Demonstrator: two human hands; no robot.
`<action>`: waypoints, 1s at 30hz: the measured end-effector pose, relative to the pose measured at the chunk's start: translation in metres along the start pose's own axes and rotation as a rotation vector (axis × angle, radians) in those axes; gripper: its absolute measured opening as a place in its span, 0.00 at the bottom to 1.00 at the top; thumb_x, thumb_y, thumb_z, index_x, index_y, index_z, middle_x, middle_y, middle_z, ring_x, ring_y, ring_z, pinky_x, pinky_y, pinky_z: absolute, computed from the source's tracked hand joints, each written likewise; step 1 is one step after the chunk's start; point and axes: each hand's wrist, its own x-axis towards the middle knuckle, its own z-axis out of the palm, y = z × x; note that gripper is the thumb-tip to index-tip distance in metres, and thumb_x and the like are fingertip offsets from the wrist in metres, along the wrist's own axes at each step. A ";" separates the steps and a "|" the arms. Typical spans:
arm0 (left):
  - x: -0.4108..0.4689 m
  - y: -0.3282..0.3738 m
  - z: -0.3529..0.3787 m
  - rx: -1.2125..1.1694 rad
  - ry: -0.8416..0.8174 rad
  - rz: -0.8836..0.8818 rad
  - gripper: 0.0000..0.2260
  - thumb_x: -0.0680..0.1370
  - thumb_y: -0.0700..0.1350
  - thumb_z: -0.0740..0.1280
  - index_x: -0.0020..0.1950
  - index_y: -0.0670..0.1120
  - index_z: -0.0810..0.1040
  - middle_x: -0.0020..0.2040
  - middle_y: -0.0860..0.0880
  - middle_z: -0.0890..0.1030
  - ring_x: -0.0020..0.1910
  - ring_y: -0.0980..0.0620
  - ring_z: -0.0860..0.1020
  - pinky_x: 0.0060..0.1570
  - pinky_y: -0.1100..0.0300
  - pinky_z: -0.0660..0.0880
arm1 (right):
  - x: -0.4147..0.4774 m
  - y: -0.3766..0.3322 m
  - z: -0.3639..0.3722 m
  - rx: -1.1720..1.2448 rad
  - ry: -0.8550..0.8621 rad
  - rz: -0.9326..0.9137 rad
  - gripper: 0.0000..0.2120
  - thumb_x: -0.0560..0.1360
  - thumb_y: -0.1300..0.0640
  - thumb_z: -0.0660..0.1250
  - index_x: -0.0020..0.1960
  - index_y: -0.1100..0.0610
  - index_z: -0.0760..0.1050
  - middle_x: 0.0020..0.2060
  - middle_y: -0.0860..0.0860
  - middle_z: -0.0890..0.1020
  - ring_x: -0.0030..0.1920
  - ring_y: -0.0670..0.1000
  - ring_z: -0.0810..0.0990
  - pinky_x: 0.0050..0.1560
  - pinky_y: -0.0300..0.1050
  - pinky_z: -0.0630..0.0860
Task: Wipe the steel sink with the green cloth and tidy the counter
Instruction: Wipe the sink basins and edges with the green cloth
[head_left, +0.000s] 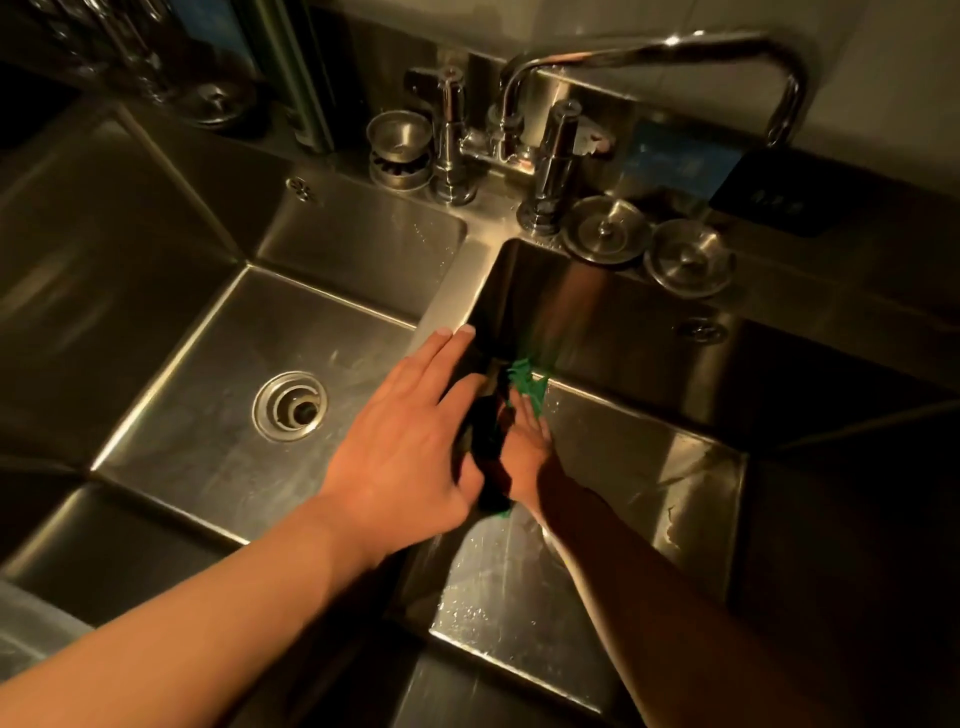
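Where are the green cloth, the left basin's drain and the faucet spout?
green cloth (527, 382), head view, on its bunched, lit end.
drain (290, 406), head view, on the inner rings near its centre.
faucet spout (649, 49), head view, on the top of the arched tube.

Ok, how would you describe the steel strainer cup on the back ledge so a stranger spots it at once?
Find the curved faucet behind the two basins. Just left of its left handle post sits the strainer cup, stacked on another round piece. Unlike the two flat knobbed stoppers right of the faucet, it is a deep open bowl.
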 end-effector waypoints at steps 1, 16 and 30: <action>0.000 -0.001 0.001 0.001 0.007 0.000 0.29 0.74 0.56 0.64 0.75 0.49 0.71 0.84 0.46 0.55 0.84 0.50 0.48 0.82 0.55 0.47 | -0.002 -0.004 0.008 0.055 -0.010 0.030 0.34 0.84 0.50 0.56 0.83 0.54 0.43 0.82 0.51 0.42 0.82 0.51 0.41 0.81 0.52 0.44; 0.001 -0.003 0.005 0.033 0.018 0.006 0.30 0.73 0.57 0.64 0.74 0.48 0.72 0.84 0.46 0.55 0.84 0.50 0.49 0.81 0.51 0.53 | -0.141 0.012 0.137 -0.332 -0.170 -0.781 0.27 0.74 0.46 0.63 0.72 0.49 0.66 0.72 0.49 0.69 0.78 0.57 0.60 0.80 0.58 0.50; 0.001 -0.006 0.008 0.009 0.025 0.017 0.30 0.72 0.55 0.67 0.73 0.47 0.74 0.84 0.47 0.56 0.84 0.49 0.50 0.80 0.44 0.60 | 0.008 0.068 -0.002 -0.325 -0.068 -0.284 0.31 0.83 0.49 0.56 0.82 0.47 0.49 0.82 0.48 0.45 0.82 0.52 0.43 0.80 0.56 0.47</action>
